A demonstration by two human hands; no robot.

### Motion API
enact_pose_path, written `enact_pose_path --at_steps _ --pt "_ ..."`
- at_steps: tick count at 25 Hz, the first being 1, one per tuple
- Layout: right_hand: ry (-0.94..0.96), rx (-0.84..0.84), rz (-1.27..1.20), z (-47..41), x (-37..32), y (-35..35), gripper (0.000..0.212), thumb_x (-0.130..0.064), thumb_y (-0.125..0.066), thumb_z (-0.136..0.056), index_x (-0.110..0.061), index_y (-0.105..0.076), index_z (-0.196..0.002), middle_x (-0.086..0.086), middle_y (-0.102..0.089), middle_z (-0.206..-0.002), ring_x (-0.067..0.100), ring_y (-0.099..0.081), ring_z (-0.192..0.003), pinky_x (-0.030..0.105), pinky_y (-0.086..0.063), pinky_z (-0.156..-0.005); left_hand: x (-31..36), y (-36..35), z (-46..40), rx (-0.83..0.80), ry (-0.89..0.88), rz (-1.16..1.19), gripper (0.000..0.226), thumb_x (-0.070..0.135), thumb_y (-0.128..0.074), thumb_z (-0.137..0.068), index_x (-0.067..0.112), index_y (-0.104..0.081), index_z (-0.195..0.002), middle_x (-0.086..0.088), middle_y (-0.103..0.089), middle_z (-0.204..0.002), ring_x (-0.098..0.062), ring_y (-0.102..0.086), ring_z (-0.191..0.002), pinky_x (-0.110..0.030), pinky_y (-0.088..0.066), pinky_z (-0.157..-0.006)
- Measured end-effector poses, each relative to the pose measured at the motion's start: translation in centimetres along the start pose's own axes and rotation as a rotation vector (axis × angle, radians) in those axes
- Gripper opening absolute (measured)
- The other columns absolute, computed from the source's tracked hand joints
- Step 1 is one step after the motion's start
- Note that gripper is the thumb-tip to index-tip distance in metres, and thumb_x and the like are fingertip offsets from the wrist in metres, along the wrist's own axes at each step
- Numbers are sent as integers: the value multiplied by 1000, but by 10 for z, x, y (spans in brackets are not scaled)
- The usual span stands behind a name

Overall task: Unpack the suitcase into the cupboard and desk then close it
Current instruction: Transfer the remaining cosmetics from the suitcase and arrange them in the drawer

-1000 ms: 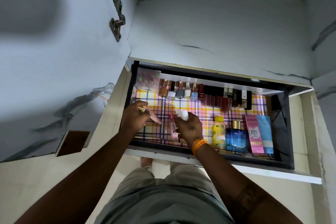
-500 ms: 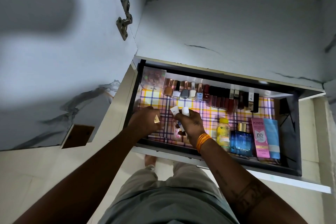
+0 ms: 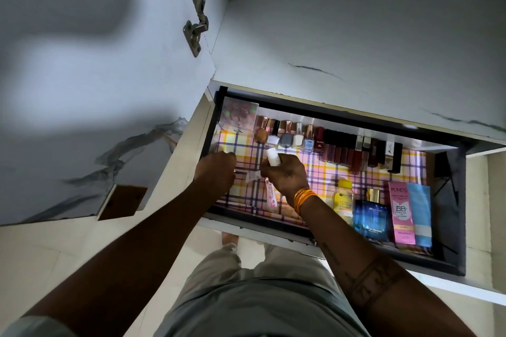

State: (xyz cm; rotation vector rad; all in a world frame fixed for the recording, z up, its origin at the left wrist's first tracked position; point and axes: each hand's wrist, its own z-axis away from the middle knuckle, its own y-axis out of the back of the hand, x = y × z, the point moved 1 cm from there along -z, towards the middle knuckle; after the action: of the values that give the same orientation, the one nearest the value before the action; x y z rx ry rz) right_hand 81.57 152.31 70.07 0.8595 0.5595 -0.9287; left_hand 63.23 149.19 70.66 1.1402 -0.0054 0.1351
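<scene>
Nearest the camera, the person's grey shorts (image 3: 260,295) fill the bottom of the view, with both bare forearms reaching forward over the front rim of an open black-walled drawer (image 3: 451,200) lined with pink, yellow and purple checked paper. The right hand (image 3: 287,174), wearing orange bangles (image 3: 302,197) at the wrist, has its fingers curled round a small white bottle (image 3: 273,157), held upright above the liner. Just below that hand a pink tube (image 3: 270,197) lies flat on the liner near the drawer's front. The left hand (image 3: 217,168) is at the drawer's left side with its fingers bent under the palm; what they clasp, if anything, cannot be told. To the right, along the front, stand a yellow bottle (image 3: 343,204), a blue glass perfume bottle with a gold cap (image 3: 372,216), a pink Pond's carton (image 3: 401,216) and a light blue tube (image 3: 420,213). Farther back, a row of nail polish bottles and dark lipsticks (image 3: 328,145) lines the rear wall, beside a clear plastic box (image 3: 239,115) in the back left corner.
</scene>
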Motion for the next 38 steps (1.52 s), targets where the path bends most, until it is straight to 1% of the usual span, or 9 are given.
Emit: enact_pose_path --at_steps 4,8,14,19,26,29,32,36,38 --pt "116 -70 284 -10 -14 -11 20 -25 -81 -77 -11 -75 -89 5 -71 -89 26 -67 -84 31 -50 -70 -5 8 4 50 28 162 30 32 -75 -93 18 -70 -119 -4 -74 -113 -25 -72 -105 -38 -57 -90" --pt "137 -178 414 -18 -28 -27 29 -19 -82 -78 -8 -72 -103 6 -64 -99 26 -61 -94 29 -44 -74 -19 32 9 201 247 640 24 36 -74 -93 13 -77 -98 4 -70 -90 -18 -67 -84 -30 -50 -78" --pt "100 -226 392 -29 -27 -58 32 -23 -79 -85 -10 -75 -114 8 -69 -116 26 -63 -110 27 -42 -81 -30 32 21 57 647 1246 24 24 -52 -97 15 -74 -91 -9 -71 -86 -35 -71 -89 -47 -60 -80" --pt "104 -136 299 -21 -17 -58 34 -28 -80 -86 -8 -74 -112 8 -67 -107 21 -58 -95 28 -44 -80 -32 31 28 -17 546 1374 15 9 -59 -88 9 -73 -93 -17 -74 -91 -38 -72 -91 -49 -60 -86" --pt "56 32 -32 -20 -14 -12 50 -49 -60 -98 -8 -62 -70 -1 -54 -55 26 -54 -62 40 -45 -66 -11 23 14 -60 278 1086 18 -1 -74 -81 14 -71 -91 -10 -75 -87 -26 -77 -80 -43 -66 -75" --pt "-53 18 -172 -16 -16 0 39 -46 -61 -92 -11 -67 -76 11 -64 -67 34 -61 -68 41 -54 -65 2 22 10 -80 184 1058 38 -2 -68 -88 23 -69 -117 -8 -73 -95 -20 -77 -77 -38 -66 -72" --pt "-162 -8 -290 -10 -16 6 24 -29 -66 -95 -10 -67 -80 8 -61 -69 20 -48 -55 26 -37 -50 6 21 8 43 218 1163 30 -4 -72 -88 21 -77 -103 -4 -77 -96 -16 -77 -81 -36 -65 -78" --pt "-227 -89 -349 -13 -12 -3 42 -35 -78 -89 6 -74 -94 26 -70 -76 17 -39 -41 21 -31 -40 12 18 17 211 -62 887 24 -6 -75 -85 12 -81 -101 1 -77 -98 1 -70 -86 -11 -55 -83" --pt "-267 -126 -317 -18 -11 -4 37 -26 -80 -87 9 -74 -95 31 -71 -79 17 -40 -42 21 -30 -40 9 13 21 226 -103 862 25 -8 -78 -83 10 -80 -101 -4 -77 -100 -4 -71 -91 -18 -58 -88"
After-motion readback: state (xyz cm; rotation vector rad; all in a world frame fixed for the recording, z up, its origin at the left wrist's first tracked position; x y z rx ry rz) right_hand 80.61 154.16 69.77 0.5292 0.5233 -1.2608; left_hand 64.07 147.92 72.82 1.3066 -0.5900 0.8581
